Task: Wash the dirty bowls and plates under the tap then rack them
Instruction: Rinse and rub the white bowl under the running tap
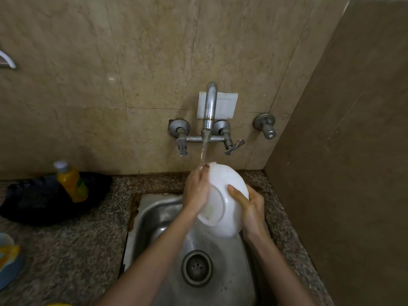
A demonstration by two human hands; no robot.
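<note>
1. Above the steel sink point(152, 208), a person is holding a white bowl point(229, 180) tilted, its underside facing the camera, under water running from the wall tap point(210, 102)
2. The right hand point(251, 208) is gripping the bowl's lower right edge, thumb pressing on the outer wall
3. The left hand point(196, 191) is resting against the bowl's left side, fingers stretched, tips touching the top rim in the stream
4. A yellow bottle point(70, 182) is standing on the granite counter point(88, 239), left of the sink
</note>
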